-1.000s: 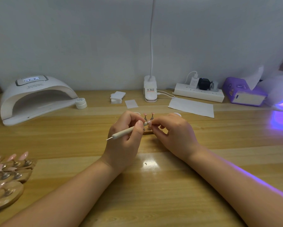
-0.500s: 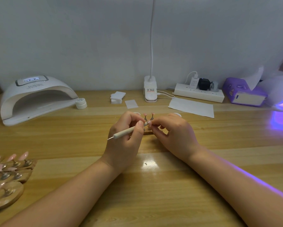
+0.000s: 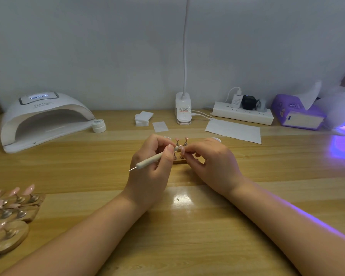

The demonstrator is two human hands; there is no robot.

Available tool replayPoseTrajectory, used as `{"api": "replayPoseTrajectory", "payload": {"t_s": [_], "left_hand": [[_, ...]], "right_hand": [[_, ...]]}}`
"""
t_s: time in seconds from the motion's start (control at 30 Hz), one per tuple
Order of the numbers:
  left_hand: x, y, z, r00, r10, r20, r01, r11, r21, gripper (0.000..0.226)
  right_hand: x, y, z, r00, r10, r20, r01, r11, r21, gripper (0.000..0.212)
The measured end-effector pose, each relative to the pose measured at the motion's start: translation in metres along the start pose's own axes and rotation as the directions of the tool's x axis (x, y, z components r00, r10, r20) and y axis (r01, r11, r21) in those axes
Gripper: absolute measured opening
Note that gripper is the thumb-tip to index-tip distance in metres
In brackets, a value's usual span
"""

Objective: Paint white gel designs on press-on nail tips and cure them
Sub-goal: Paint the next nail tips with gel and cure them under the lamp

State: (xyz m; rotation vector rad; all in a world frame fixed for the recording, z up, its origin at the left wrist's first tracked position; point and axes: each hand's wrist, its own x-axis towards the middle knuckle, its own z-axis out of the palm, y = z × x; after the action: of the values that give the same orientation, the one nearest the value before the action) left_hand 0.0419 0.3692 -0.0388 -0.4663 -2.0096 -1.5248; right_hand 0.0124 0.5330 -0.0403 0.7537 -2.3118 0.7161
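Over the small wooden nail stand [image 3: 180,160] at the middle of the wooden counter [image 3: 187,236], the left hand [image 3: 150,170] grips a slim white dotting pen [image 3: 151,160] — its tip meets a pink press-on nail tip [image 3: 182,150] pinched by the right hand [image 3: 213,162]. Far left of the stand sits a white domed curing lamp [image 3: 44,118] — unlit inside.

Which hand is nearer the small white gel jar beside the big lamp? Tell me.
Left. The left hand, gripping the dotting pen, is to the right of the gel jar and nearer the person; the right hand lies farther right.
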Motion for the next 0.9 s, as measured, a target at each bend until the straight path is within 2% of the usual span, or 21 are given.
{"api": "replayPoseTrajectory", "payload": {"t_s": [0.1, 0.43, 0.63, 0.9], "left_hand": [[0.0012, 0.0001, -0.0010, 1.000, 0.019, -0.023, -0.020, 0.999, -0.031, 0.019], [0.0006, 0.0008, -0.0009, 0.997, 0.079, -0.024, -0.080, 0.996, -0.036, 0.017], [-0.0005, 0.0007, -0.0003, 0.997, 0.076, 0.032, -0.077, 0.997, 0.014, 0.006], [0.0001, -0.0003, 0.0003, 0.994, 0.098, 0.048, -0.101, 0.993, 0.069, 0.015]], "right_hand": [[-0.0002, 0.0008, 0.0001, 1.000, 0.000, 0.005, 0.000, 1.000, 0.000, 0.012], [0.0001, 0.0011, 0.0007, 1.000, 0.001, -0.012, -0.001, 1.000, 0.010, 0.010], [-0.0001, 0.0007, 0.0000, 1.000, -0.014, -0.010, 0.014, 1.000, 0.007, 0.009], [-0.0006, 0.0009, 0.0006, 1.000, 0.007, -0.012, -0.006, 1.000, 0.024, 0.009]]}}
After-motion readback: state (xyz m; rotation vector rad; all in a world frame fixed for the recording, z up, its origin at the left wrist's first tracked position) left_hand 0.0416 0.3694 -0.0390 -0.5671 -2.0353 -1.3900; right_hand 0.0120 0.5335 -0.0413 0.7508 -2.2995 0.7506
